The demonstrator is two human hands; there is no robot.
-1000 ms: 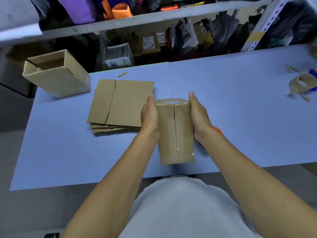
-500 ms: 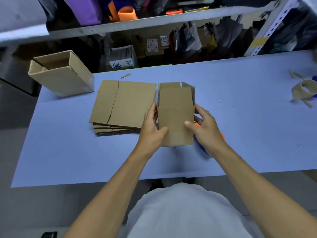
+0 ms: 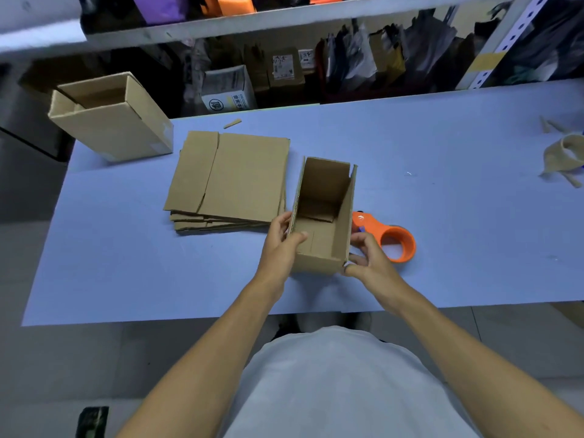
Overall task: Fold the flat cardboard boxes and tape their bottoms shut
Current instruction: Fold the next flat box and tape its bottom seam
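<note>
Two hands are shown holding one erected cardboard box [image 3: 324, 216] on the blue tabletop [image 3: 126, 263], just right of the stack of flat boxes [image 3: 230, 181]. Half a second earlier the box was seen as a closed brown face turned toward the camera; it is now seen with its open top upward, the interior and inner bottom flaps exposed. The left hand [image 3: 279, 248] is placed on the near left wall, the thumb hooked over the rim and the fingers curled behind it. The right hand [image 3: 368, 259] is pinched on the near right corner, thumb and fingers clamped on the cardboard edge. The orange tape dispenser [image 3: 387, 237], formerly almost hidden behind the right hand, is now largely uncovered just beside the box. A finished box [image 3: 110, 118] lies at the far left corner, unchanged.
</note>
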